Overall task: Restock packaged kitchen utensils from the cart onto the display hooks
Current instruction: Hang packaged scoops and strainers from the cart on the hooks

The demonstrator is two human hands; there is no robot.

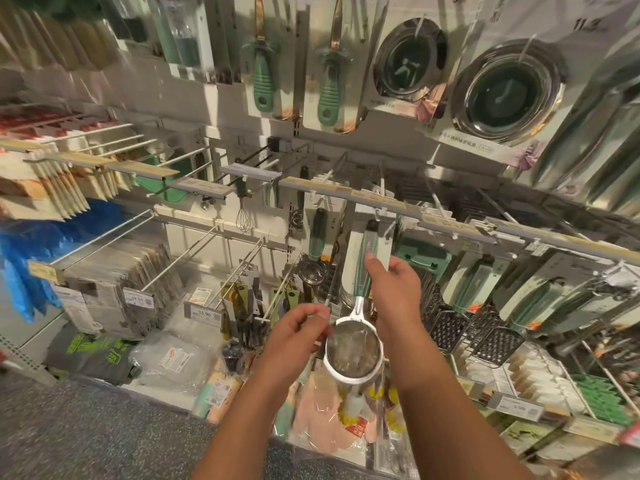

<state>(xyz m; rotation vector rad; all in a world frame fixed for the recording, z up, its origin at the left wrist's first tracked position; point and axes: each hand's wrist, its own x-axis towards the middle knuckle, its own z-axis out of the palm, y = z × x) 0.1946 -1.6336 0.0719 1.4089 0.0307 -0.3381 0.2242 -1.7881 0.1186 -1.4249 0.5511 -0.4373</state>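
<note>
Steel mesh strainer point(353, 351) on its backing card is hanging before the display hooks point(273, 308); we are gripping its green handle with our right hand point(394, 289), our left hand point(301, 327) pinching a hook tip.

In your right hand point(394, 289) you have a strainer point(354, 348) with a dark green handle, a shiny silver rim and grey mesh, backed by a white card. Above you hang two tools with mid-green ribbed handles point(263, 81) on pale cards, and beside them two silver bowls point(505, 95) reflecting dark green. To your left you see blue plastic bags point(34, 244) and cream-and-tan packs point(52, 188) under red-and-white ones. The graters point(485, 337) at right are black with a dotted hole pattern. Low down lie pale pink gloves point(322, 407), a grey bag with lime-green print point(90, 351), and a white price tag point(202, 315). The floor point(86, 438) is speckled grey.
</note>
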